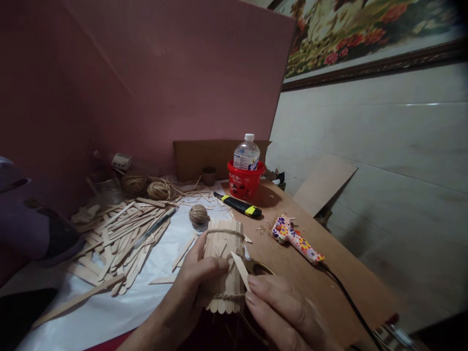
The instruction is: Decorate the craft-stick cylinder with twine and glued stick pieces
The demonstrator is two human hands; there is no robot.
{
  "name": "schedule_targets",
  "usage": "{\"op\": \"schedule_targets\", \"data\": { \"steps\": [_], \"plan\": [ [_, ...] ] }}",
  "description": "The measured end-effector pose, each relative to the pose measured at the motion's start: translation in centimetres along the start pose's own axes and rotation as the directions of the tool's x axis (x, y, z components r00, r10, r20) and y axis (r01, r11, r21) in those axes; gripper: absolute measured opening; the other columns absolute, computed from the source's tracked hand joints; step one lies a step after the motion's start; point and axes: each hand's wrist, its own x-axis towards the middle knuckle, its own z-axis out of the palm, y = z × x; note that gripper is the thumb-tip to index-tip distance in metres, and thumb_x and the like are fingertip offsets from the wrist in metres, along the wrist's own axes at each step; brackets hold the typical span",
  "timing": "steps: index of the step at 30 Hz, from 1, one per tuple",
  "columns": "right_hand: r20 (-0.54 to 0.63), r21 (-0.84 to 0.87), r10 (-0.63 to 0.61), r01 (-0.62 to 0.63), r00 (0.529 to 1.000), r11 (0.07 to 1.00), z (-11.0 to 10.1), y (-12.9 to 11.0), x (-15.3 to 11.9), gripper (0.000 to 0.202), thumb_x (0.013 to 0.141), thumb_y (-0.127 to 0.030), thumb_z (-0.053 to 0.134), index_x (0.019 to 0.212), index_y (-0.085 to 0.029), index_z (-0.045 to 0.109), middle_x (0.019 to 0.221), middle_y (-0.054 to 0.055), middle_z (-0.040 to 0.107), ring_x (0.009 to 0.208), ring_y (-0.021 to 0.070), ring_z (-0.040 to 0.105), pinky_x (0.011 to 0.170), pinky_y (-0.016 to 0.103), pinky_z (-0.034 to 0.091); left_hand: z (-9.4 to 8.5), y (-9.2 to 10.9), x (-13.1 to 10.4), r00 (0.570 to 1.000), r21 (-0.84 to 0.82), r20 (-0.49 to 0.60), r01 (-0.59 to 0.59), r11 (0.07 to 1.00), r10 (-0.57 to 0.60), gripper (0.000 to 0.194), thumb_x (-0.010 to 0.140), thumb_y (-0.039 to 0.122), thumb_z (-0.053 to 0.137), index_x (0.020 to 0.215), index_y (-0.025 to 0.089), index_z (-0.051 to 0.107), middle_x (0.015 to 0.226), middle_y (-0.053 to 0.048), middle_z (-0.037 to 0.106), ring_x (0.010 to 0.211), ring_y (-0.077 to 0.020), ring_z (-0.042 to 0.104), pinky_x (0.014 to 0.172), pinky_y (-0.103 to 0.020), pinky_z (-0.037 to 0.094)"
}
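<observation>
My left hand [199, 273] is wrapped round a small barrel-like holder made of wooden craft sticks [223, 280], tilted toward me, with twine bound near its top and bottom. Between the thumb and fingers of my right hand [281, 307] is a short piece of craft stick [239, 268] with a slanted end, held against or just in front of the holder's side. Behind my right fingers shows part of a pair of scissors [261, 268]; the rest of it is hidden. Beyond the holder sits a ball of twine [198, 215].
Loose craft sticks [124, 239] are heaped at the left on a white sheet [146, 297]. A yellow-and-black utility knife [239, 204] lies before a red bucket [243, 183] holding a plastic bottle [247, 153]. At right is a flowered glue gun [296, 239] with a black cord [347, 297].
</observation>
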Motion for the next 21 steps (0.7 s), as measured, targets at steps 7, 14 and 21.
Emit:
{"op": "schedule_targets", "data": {
  "steps": [7, 14, 21],
  "plan": [
    [-0.134, 0.024, -0.014, 0.017, 0.991, 1.000, -0.2, -0.2, 1.2, 0.025, 0.096, -0.015, 0.046, 0.096, -0.017, 0.071, 0.091, 0.005, 0.076, 0.093, 0.0155, 0.072, 0.080, 0.022, 0.061, 0.2, 0.0, 0.0, 1.000, 0.045, -0.012, -0.015, 0.999, 0.015, 0.051, 0.069, 0.014, 0.062, 0.119, 0.020, 0.054, 0.094, -0.007, 0.071, 0.069, -0.0192, 0.066, 0.063, -0.029, 0.053],
    [-0.129, 0.036, -0.010, 0.015, 0.992, 0.999, 0.1, -0.2, 0.6, 0.019, 0.093, -0.014, 0.051, 0.102, -0.016, 0.068, 0.092, 0.007, 0.076, 0.091, 0.0178, 0.073, 0.077, 0.024, 0.062, 0.2, -0.1, 0.1, 0.999, 0.061, -0.029, -0.038, 0.997, 0.039, 0.051, 0.066, 0.016, 0.065, 0.117, 0.019, 0.056, 0.093, -0.007, 0.071, 0.077, -0.0214, 0.066, 0.063, -0.028, 0.052],
    [-0.179, 0.033, -0.009, 0.015, 0.984, 0.999, 0.1, -0.1, 0.9, 0.019, 0.093, -0.013, 0.052, 0.098, -0.018, 0.069, 0.086, 0.004, 0.077, 0.084, 0.0155, 0.074, 0.074, 0.021, 0.062, 0.2, 0.0, 0.1, 0.999, 0.073, -0.038, -0.019, 0.997, 0.022, 0.054, 0.066, 0.018, 0.066, 0.120, 0.019, 0.055, 0.097, -0.009, 0.071, 0.076, -0.0231, 0.067, 0.064, -0.030, 0.052]
  ]
}}
